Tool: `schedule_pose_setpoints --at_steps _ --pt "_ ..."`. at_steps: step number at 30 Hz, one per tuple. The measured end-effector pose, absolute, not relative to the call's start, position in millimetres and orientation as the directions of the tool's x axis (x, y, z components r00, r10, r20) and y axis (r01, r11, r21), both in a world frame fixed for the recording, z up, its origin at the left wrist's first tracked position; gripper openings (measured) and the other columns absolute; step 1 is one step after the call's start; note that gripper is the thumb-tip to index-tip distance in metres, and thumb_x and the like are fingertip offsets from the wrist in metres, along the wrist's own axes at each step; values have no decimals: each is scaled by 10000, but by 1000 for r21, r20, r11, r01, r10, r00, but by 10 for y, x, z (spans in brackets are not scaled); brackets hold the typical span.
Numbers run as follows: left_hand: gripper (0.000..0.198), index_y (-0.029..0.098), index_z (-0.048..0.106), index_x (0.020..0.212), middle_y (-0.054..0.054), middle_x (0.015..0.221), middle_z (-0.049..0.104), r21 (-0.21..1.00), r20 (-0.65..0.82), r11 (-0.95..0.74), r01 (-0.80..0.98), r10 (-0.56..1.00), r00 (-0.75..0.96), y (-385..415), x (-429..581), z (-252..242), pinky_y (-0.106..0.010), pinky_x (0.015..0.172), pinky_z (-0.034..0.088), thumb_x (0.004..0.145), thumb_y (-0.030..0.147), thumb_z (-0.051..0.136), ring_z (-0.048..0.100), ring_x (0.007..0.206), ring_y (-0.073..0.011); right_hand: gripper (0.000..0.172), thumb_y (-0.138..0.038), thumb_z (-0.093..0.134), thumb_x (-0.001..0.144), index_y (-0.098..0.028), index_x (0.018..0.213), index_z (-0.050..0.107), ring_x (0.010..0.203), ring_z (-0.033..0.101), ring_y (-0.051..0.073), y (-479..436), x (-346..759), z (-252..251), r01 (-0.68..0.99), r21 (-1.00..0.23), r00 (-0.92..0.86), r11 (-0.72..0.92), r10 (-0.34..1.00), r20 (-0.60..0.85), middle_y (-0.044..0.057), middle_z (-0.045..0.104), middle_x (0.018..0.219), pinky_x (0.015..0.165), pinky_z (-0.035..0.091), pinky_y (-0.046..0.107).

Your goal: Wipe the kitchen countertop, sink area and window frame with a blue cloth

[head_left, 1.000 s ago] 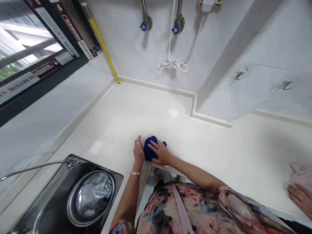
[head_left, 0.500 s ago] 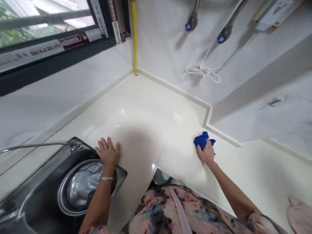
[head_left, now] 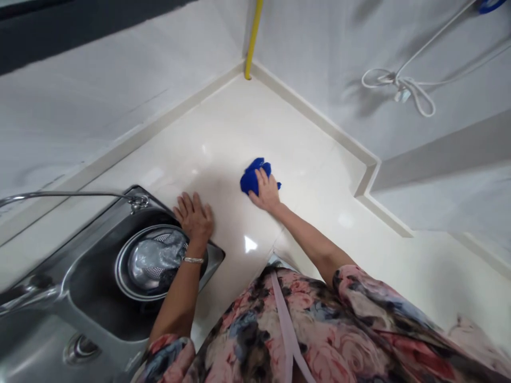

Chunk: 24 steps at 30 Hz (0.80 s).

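Note:
A crumpled blue cloth (head_left: 250, 180) lies on the pale, glossy countertop (head_left: 319, 175), near the middle of the corner section. My right hand (head_left: 266, 190) presses on it from above, with the fingers curled over its right side. Flat on the counter beside the sink rim, my left hand (head_left: 195, 217) has its fingers spread and holds nothing. Below my left wrist, a round metal basin (head_left: 120, 266) stands in the steel sink (head_left: 96, 290); a metal colander and something clear and shiny show inside it.
A thin faucet (head_left: 138, 201) stands at the sink's back corner. A yellow pipe (head_left: 253, 42) rises from the counter's corner. White cord (head_left: 407, 84) hangs in a loop by the right wall. A raised lip (head_left: 319, 119) steps around the wall's jog. Pinkish cloth (head_left: 475, 340) lies at lower right.
My right hand has slid the blue cloth leftward and away from me across the counter, toward the corner. My left hand stays flat by the sink. The view has tilted down.

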<state>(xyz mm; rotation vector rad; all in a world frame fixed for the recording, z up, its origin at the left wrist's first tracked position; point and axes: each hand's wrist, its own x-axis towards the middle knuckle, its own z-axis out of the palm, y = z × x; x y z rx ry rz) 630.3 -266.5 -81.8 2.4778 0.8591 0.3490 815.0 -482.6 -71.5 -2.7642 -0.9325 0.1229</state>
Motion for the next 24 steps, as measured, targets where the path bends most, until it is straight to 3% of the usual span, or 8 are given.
schedule_pose_setpoints --at_steps 6,10,13,16,19,21,24 --pt "614 100 466 1599 -210 1753 284 513 86 -688 514 636 767 -2677 6312 -777 -634 1333 68 1053 369 384 153 1661 -354 877 -523 575 957 -98 1672 298 1537 304 427 -4980 7068 -737 801 -419 510 -428 854 102 218 297 1729 1278 225 644" --pt "631 90 463 1598 -219 1750 286 517 93 -686 511 639 764 -2679 6320 -772 -644 1329 51 1043 384 396 154 1660 -360 815 -519 572 962 -159 1659 349 1508 420 357 -5523 6696 -719 826 -514 336 -231 934 119 197 432 1667 1269 301 602" --pt "659 76 459 1598 -232 1749 278 518 95 -686 511 640 762 -2686 6330 -777 -641 1331 35 1027 404 426 149 1659 -370 750 -535 556 996 -193 1640 383 1494 476 321 -6133 6671 -656 796 -534 400 -285 910 111 183 502 1622 1260 350 564" --pt "664 76 452 1600 -231 1754 262 528 88 -681 508 638 765 -2692 6337 -780 -649 1330 36 1025 407 419 136 1661 -370 722 -547 553 1014 -191 1621 394 1498 480 326 -6905 6713 -627 680 -474 681 -560 721 125 193 517 1605 1229 405 554" --pt "667 78 451 1600 -226 1755 265 535 83 -670 515 648 757 -2695 6342 -783 -655 1328 29 1021 406 409 136 1661 -370 775 -587 521 993 -127 1601 386 1468 502 372 -7635 6782 -690 410 -392 912 -823 378 160 244 514 1578 1193 435 592" --pt "672 83 452 1602 -222 1755 269 535 85 -669 516 651 755 -2696 6343 -784 -651 1329 30 1021 416 399 134 1662 -367 841 -622 480 961 -86 1597 359 1439 512 412 -7932 6900 -764 165 -341 979 -926 112 170 277 497 1569 1152 455 619" --pt "675 77 456 1600 -233 1752 266 529 90 -675 514 647 757 -2700 6336 -783 -636 1335 30 1028 427 385 128 1664 -364 874 -605 454 912 -56 1583 344 1386 529 468 -7909 7255 -855 -193 -278 951 -941 -249 184 320 456 1570 1114 441 672"
